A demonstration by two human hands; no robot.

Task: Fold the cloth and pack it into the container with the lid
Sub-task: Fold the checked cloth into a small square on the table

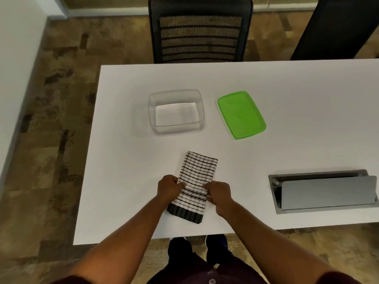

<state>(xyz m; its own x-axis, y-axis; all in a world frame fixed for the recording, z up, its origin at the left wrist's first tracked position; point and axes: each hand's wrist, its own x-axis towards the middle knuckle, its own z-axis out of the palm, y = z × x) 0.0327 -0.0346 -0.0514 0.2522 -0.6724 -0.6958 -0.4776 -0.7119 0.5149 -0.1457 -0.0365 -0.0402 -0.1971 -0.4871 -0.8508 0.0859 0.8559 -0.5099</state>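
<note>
Striped cloth point(195, 186), folded to a long strip, pinched mid-length by left hand point(169, 188) and right hand point(218, 193).
Gripped at both edges, probably for another fold; lying near table point(287, 83) front, clear box point(176, 110) and green lid point(241, 114) waiting beyond, apart.

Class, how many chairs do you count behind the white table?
2: a black mesh-backed chair at the table's far edge, centre, and a second dark chair, partly cut off, at top right. Others may lie outside view.
</note>
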